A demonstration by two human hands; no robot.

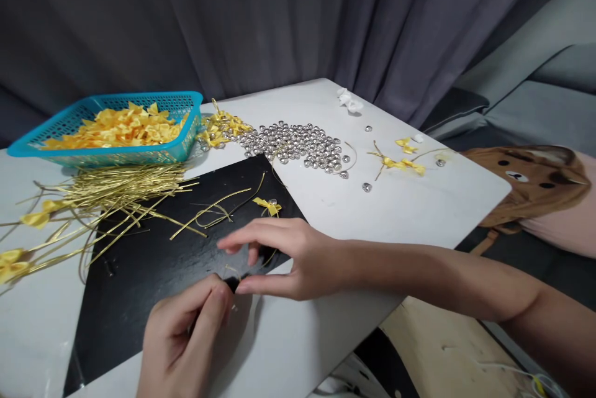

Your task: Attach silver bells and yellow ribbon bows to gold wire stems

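Note:
My left hand (186,333) is closed at the near edge of a black mat (153,286), thumb pressed against the bent index finger. What it pinches is too small and dark to make out. Just right of it, my right hand (284,255) has its fingers spread, the thumb close to the left fingertips. A thin gold strand (270,258) shows beneath the right palm. Beyond the right hand lies a yellow ribbon bow (267,205) with a small clear bead on it. Loose gold twist ties (216,208) rest on the mat.
A blue basket (195,103) of yellow bows stands back left, with a pile of gold ties (125,184) before it. Silver heart-shaped beads (298,143) are heaped mid-table. Tied yellow bows (403,165) and white bits (349,102) lie right. A bear-faced brown bag (526,180) sits beyond the edge.

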